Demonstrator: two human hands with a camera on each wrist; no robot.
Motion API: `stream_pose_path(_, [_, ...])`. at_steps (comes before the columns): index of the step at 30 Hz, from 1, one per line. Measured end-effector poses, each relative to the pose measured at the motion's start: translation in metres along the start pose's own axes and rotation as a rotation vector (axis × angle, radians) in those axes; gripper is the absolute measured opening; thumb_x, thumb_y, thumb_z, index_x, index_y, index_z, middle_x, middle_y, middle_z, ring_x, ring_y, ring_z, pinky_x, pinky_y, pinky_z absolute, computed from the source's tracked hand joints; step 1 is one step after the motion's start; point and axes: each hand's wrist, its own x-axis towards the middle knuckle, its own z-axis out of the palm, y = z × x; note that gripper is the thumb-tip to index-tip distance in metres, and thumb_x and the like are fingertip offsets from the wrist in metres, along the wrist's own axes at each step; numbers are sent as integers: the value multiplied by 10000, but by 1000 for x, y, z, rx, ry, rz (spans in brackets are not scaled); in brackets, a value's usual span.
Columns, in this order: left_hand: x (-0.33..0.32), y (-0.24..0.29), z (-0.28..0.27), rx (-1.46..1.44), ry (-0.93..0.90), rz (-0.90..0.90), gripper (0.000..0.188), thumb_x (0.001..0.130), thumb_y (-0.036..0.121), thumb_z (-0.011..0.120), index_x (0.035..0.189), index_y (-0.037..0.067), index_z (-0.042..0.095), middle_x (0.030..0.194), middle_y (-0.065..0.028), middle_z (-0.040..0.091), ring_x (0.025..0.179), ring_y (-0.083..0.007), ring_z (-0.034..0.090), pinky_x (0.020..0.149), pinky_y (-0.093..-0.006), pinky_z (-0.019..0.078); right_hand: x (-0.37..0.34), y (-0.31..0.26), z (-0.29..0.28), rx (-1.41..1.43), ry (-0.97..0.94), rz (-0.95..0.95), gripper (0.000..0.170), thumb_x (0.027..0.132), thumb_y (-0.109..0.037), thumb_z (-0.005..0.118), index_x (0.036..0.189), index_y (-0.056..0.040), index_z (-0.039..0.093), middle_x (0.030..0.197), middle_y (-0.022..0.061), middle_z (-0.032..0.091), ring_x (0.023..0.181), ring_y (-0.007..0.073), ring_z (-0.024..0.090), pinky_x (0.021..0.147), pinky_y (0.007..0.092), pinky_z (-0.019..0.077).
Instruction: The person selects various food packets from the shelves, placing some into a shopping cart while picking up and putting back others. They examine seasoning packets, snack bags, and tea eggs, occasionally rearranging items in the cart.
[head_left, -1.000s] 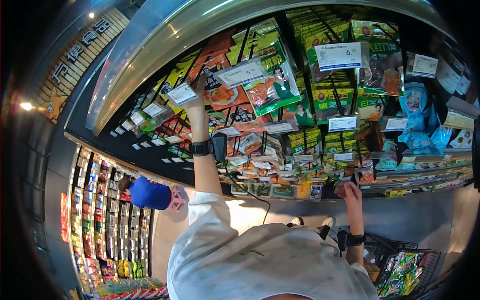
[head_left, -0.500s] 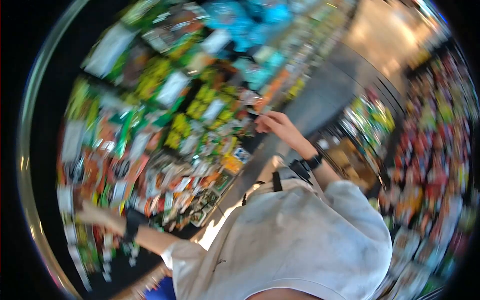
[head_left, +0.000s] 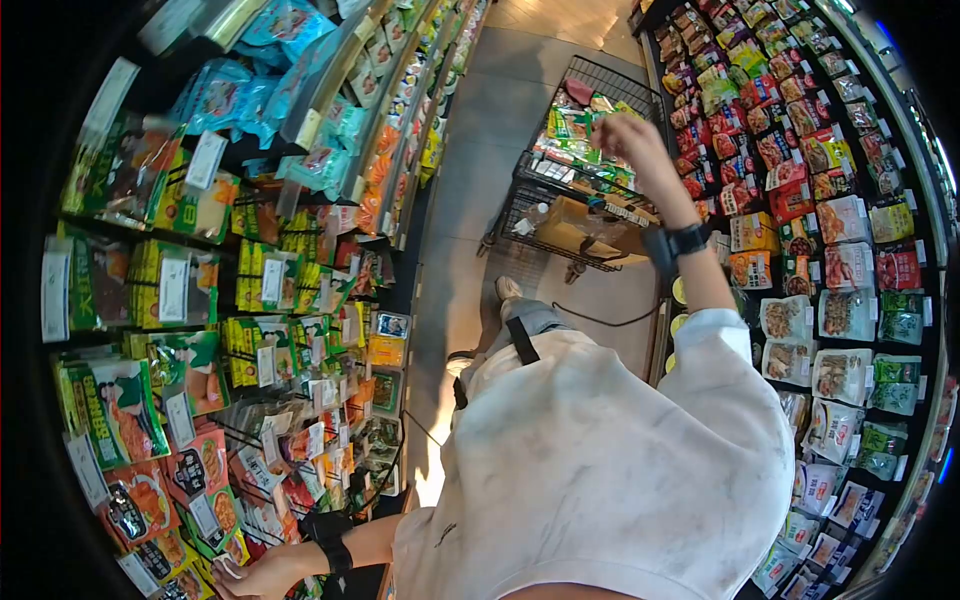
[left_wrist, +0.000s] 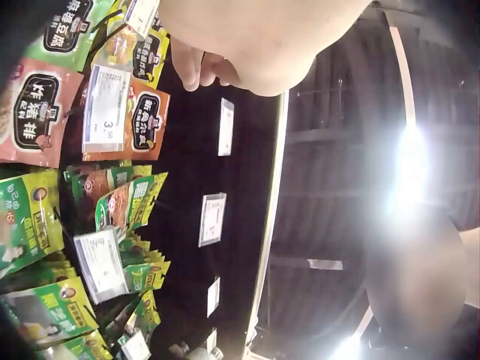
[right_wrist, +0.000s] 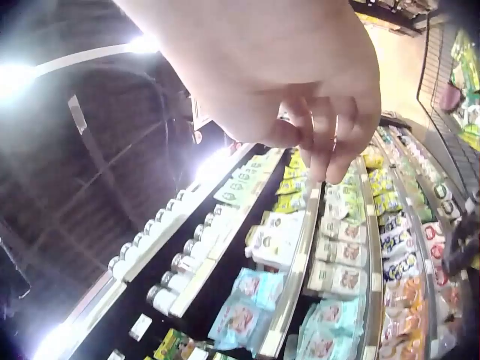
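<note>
In the head view my left hand is at the lower left, close to hanging seasoning packets on the rack. The left wrist view shows the left hand with loosely bent fingers beside an orange packet; no item shows in it. My right hand is raised and overlaps the black wire cart in the head view. Its fingers are loosely curled in the right wrist view, the hand showing no item. Green packets lie in the cart's upper basket.
A cardboard box sits low in the cart. Price tags stick out from the left rack, where blue bags hang further along. Another rack of bagged food lines the right side. A dark cable hangs near the cart.
The head view has turned right, from the packet rack to the aisle and cart. My right hand has moved from the shelf edge toward the cart; the left hand has stayed by the rack.
</note>
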Motion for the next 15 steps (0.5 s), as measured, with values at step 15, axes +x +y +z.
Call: stream_pose_path(15, [-188, 191, 42, 157, -480, 5, 260, 1031, 166, 504, 1070, -49, 643, 1104, -184, 663, 979, -288, 658, 856, -386, 583, 363, 280, -325, 157, 390, 77, 133, 892, -157, 584, 815, -51, 561, 705, 28, 565, 574, 141, 517, 499, 283, 403])
